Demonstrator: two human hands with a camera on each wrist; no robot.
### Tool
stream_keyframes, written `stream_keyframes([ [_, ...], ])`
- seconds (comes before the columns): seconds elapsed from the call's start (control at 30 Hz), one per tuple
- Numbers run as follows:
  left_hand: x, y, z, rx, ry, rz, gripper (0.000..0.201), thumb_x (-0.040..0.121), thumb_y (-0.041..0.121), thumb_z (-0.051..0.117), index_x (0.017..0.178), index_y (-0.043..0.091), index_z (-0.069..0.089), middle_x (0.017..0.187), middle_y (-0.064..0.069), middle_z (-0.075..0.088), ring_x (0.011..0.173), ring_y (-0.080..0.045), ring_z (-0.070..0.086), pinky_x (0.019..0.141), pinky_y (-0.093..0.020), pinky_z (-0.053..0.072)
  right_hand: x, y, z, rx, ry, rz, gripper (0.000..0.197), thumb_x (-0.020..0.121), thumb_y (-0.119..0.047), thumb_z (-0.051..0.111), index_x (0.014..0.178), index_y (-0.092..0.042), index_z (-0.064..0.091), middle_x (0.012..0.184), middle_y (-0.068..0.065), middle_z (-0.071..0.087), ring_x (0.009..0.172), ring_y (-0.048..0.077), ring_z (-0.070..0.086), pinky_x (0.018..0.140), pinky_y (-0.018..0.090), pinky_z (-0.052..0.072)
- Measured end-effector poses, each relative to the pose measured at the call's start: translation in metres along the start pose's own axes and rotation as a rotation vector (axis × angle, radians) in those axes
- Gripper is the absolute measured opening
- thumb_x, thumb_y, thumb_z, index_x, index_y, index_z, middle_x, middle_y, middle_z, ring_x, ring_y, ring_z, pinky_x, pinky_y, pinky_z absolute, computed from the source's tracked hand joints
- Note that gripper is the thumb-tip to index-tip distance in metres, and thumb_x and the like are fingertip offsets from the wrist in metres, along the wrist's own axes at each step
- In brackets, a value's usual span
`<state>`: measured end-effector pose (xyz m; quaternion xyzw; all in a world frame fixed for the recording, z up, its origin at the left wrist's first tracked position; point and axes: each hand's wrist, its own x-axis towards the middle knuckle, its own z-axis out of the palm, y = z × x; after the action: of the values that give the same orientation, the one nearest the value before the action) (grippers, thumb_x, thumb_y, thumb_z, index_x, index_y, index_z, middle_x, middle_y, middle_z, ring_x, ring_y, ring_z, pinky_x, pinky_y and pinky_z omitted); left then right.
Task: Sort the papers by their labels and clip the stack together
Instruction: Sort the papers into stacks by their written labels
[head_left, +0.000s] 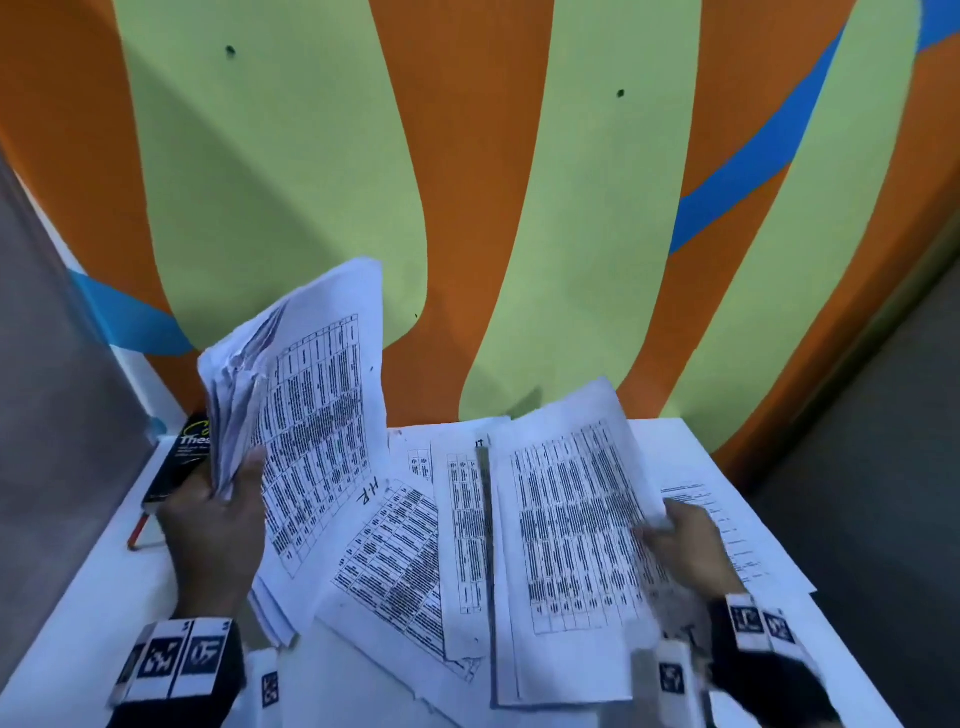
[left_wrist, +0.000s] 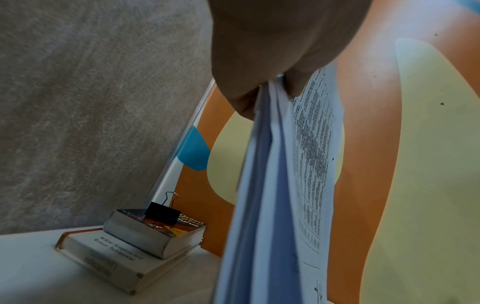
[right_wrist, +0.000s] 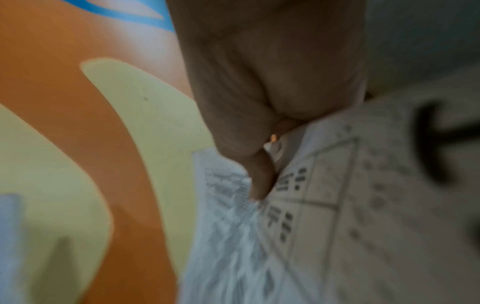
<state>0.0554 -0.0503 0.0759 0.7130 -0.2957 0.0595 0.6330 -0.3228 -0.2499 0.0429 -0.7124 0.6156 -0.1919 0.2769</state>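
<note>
**Still sorting, clip untouched**

Left hand (head_left: 218, 519) gripping raised stack (head_left: 306, 415) near table's (head_left: 78, 613) left edge; right hand (head_left: 685, 545) pinching sheet (head_left: 571, 519) by its right edge, long axis toward the wall. Clip (left_wrist: 162, 212) on books (left_wrist: 145, 236), back-left corner, nearer left hand.

White papers against a bright striped wall

The papers (head_left: 571, 519) are white with black printed tables; the wall (head_left: 519, 182) has orange, pale green and blue curved stripes; the binder clip (left_wrist: 162, 214) is black, and the table (head_left: 78, 597) is white.
</note>
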Motion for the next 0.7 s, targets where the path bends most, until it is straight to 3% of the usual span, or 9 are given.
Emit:
stream_keyframes([
  [0.07,0.000,-0.002,0.000,0.017,0.005,0.053,0.034,0.088,0.022,0.066,0.080,-0.010,0.062,0.067,-0.030,0.061,0.064,-0.013,0.045,0.053,-0.006,0.032,0.026,-0.007,-0.016,-0.073,-0.130,-0.087,0.035,0.079,-0.015,0.073,0.053,-0.018,0.050,0.053,-0.008,0.053,0.054,0.013,0.052,0.045,0.013,0.035],
  [0.1,0.000,0.000,0.000,0.017,0.002,0.073,0.034,0.088,0.022,0.066,0.083,-0.011,0.063,0.065,-0.026,0.060,0.066,-0.011,0.042,0.054,-0.006,0.031,0.039,-0.011,-0.029,-0.175,-0.195,-0.148,0.030,0.077,-0.022,0.072,0.055,-0.014,0.053,0.056,-0.003,0.057,0.060,0.020,0.057,0.049,0.016,0.035],
  [0.2,-0.001,0.006,-0.003,0.030,-0.015,0.117,0.027,0.088,0.015,0.064,0.084,-0.011,0.063,0.060,0.016,0.057,0.060,0.001,0.037,0.059,-0.001,0.030,0.069,-0.036,-0.077,-0.487,-0.355,-0.224,0.025,0.077,-0.031,0.069,0.078,-0.006,0.070,0.075,-0.004,0.067,0.075,0.019,0.062,0.061,0.021,0.038],
  [0.27,-0.003,0.006,-0.006,0.050,-0.024,0.103,0.028,0.088,0.015,0.064,0.072,-0.007,0.058,0.057,0.026,0.057,0.053,0.004,0.040,0.057,-0.003,0.029,0.086,-0.050,-0.103,-0.600,-0.408,-0.196,0.014,0.081,-0.028,0.065,0.072,-0.020,0.072,0.063,-0.012,0.065,0.062,0.005,0.059,0.056,0.024,0.045],
  [0.33,-0.008,0.003,-0.007,0.030,-0.017,0.067,0.033,0.089,0.021,0.064,0.072,-0.006,0.057,0.054,0.017,0.057,0.050,0.008,0.042,0.053,-0.007,0.030,0.105,-0.062,-0.111,-0.674,-0.460,-0.224,0.026,0.081,-0.030,0.060,0.056,-0.029,0.067,0.050,-0.015,0.064,0.044,-0.004,0.053,0.050,0.025,0.048],
  [0.43,-0.014,0.001,-0.002,0.000,0.011,-0.030,0.036,0.088,0.025,0.065,0.083,-0.011,0.064,0.056,0.009,0.056,0.048,0.014,0.045,0.050,-0.004,0.030,0.119,-0.056,-0.076,-0.755,-0.543,-0.253,0.040,0.083,-0.024,0.065,0.044,-0.025,0.056,0.047,-0.005,0.055,0.040,0.003,0.042,0.049,0.020,0.036],
  [0.53,-0.020,0.002,0.008,-0.013,0.016,-0.098,0.028,0.087,0.021,0.066,0.090,-0.007,0.066,0.081,-0.008,0.064,0.051,0.016,0.048,0.053,-0.003,0.034,0.126,-0.023,-0.026,-0.779,-0.480,-0.276,0.009,0.081,-0.021,0.068,0.088,-0.018,0.065,0.093,0.004,0.063,0.084,0.021,0.061,0.071,0.030,0.046],
  [0.6,-0.020,0.006,0.012,-0.027,0.032,-0.150,0.028,0.086,0.024,0.067,0.087,-0.003,0.065,0.079,-0.016,0.063,0.053,0.008,0.044,0.058,-0.014,0.039,0.132,0.005,0.004,-0.846,-0.484,-0.288,0.044,0.079,-0.021,0.069,0.120,-0.017,0.055,0.128,0.002,0.053,0.115,0.025,0.054,0.090,0.036,0.047],
  [0.7,-0.023,0.014,0.018,-0.058,0.045,-0.200,0.028,0.085,0.024,0.068,0.089,-0.004,0.066,0.072,-0.018,0.060,0.063,-0.004,0.049,0.069,-0.025,0.041,0.137,0.024,0.023,-0.813,-0.493,-0.339,0.052,0.076,-0.019,0.069,0.126,-0.020,0.055,0.141,-0.004,0.044,0.117,0.023,0.054,0.092,0.037,0.049],
])
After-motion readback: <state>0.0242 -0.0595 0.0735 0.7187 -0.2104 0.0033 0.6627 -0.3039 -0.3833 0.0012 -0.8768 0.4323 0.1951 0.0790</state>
